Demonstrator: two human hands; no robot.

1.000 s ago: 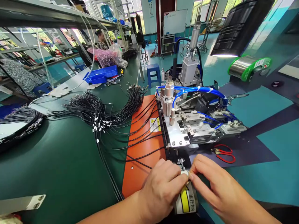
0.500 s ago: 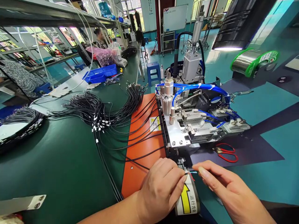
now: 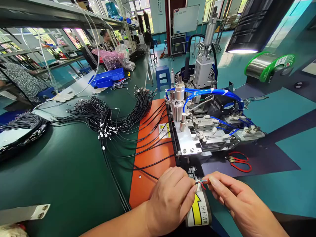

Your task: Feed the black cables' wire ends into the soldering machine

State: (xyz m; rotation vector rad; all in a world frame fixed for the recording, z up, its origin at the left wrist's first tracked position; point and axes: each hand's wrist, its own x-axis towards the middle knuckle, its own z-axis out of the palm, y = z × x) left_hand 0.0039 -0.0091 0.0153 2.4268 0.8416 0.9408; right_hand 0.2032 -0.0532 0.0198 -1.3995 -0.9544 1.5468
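My left hand (image 3: pixel 172 196) is closed around the end of a black cable (image 3: pixel 147 173), which runs in from the orange plate. Thin coloured wires, among them a red wire (image 3: pixel 203 186) and a light blue wire (image 3: pixel 201 181), stick out past the left fingertips. Thumb and forefinger of my right hand (image 3: pixel 237 194) pinch the light blue wire at its tip, while the red one hangs loose below. Just under the fingers is a white label with a yellow arrow (image 3: pixel 196 209). A small metal fixture (image 3: pixel 191 171) sits right behind the left fingertips, partly hidden.
A pneumatic machine (image 3: pixel 192 131) with blue hoses stands beyond my hands. Red-handled cutters (image 3: pixel 239 162) lie right of it, below a solder spool (image 3: pixel 269 65). Bundled black cables (image 3: pixel 98 112) cover part of the green table (image 3: pixel 61 184). Blue trays (image 3: pixel 106 78) and people are farther back.
My right fingertips have moved slightly left and closed on the light blue wire, which stuck out free before. My left hand keeps its hold on the cable.
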